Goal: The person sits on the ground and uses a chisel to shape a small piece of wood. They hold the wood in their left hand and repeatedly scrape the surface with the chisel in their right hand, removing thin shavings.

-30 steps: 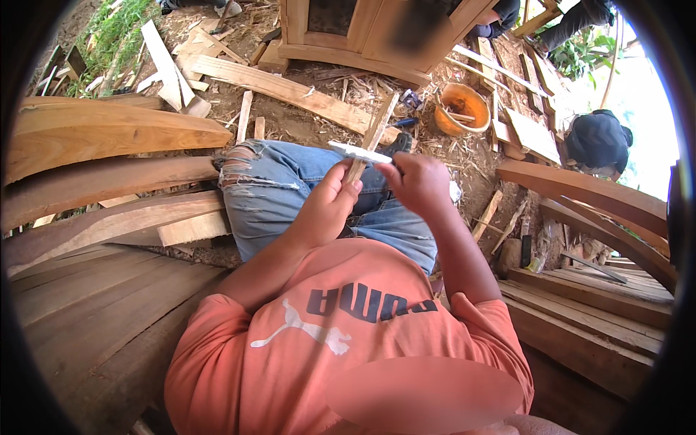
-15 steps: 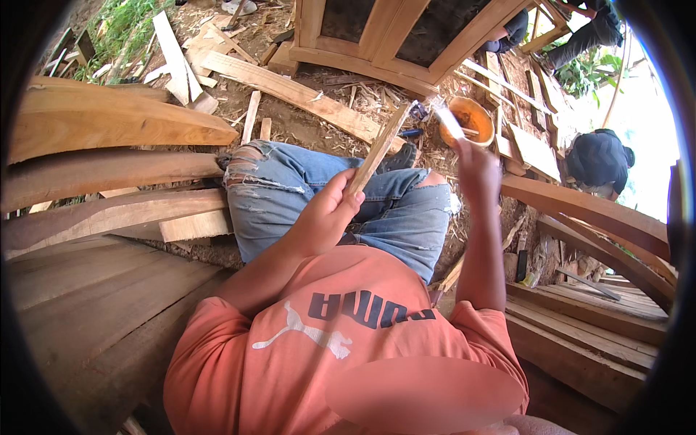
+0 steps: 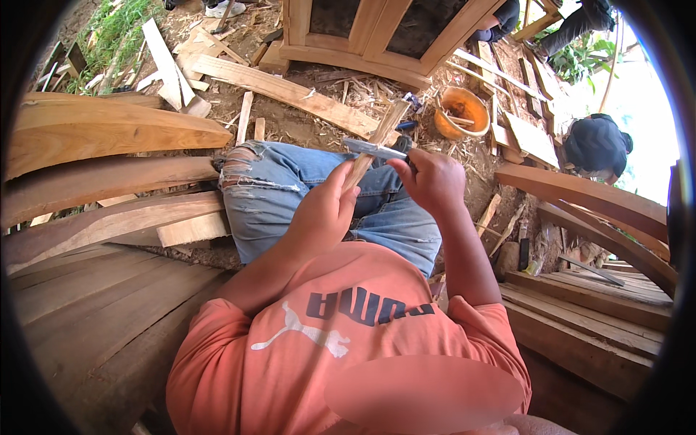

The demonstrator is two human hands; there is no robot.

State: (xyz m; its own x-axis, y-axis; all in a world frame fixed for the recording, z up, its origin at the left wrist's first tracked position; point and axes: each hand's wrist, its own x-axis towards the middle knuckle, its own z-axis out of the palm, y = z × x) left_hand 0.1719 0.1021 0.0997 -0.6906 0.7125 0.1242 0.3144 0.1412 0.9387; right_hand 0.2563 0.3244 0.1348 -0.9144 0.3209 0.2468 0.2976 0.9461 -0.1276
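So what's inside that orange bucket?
In the orange bucket, a pale strip of wood shows, along with darker bits too small to identify. The bucket's near wall hides whatever lies low against it.

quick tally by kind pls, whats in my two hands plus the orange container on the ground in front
Knife, held in the right hand: 1
Stick, held in the left hand: 1
Orange container: 1
Total: 3
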